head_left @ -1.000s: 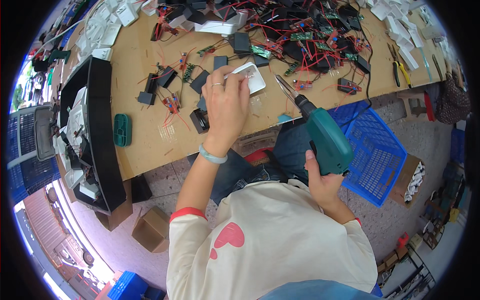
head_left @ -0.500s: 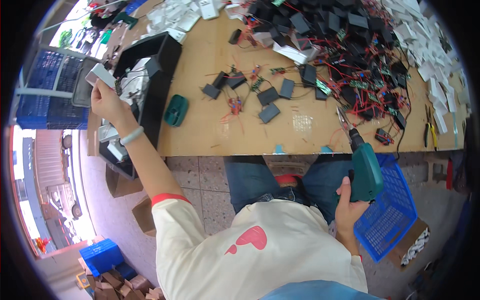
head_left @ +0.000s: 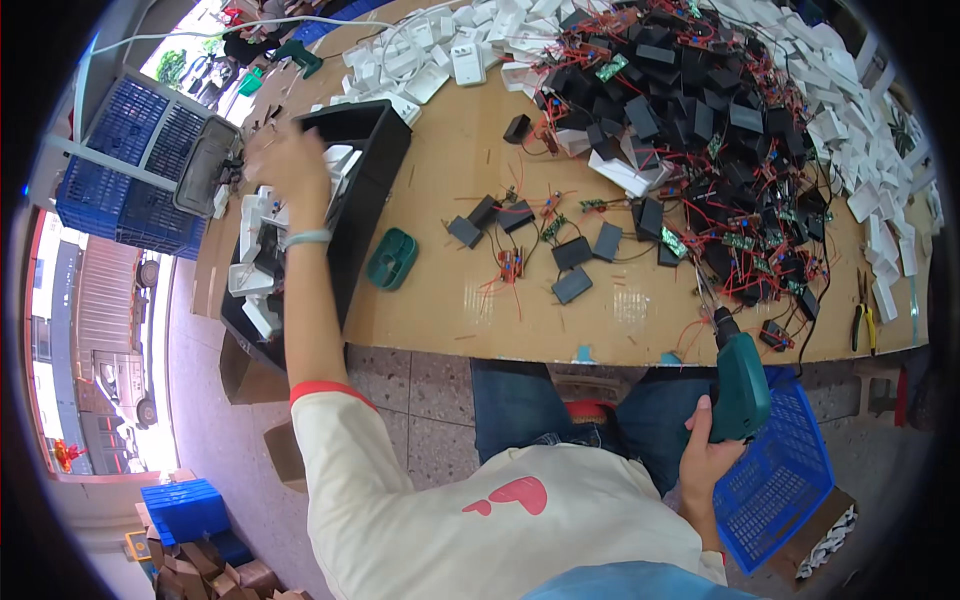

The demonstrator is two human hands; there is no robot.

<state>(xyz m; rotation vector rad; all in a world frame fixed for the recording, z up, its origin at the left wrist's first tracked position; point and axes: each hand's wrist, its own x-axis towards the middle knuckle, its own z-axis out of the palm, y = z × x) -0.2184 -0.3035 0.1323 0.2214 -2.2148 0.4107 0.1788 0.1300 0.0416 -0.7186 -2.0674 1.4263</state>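
rather blurry, left hand (head_left: 298,172) over black bin (head_left: 366,210), its grip unclear

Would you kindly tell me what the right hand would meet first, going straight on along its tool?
Led by the tool, the right hand would probably meet the green board, though depth is unclear.

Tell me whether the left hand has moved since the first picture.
Yes, leftward: the left hand was to the right of the green tray; now it is to its left, over the black bin.
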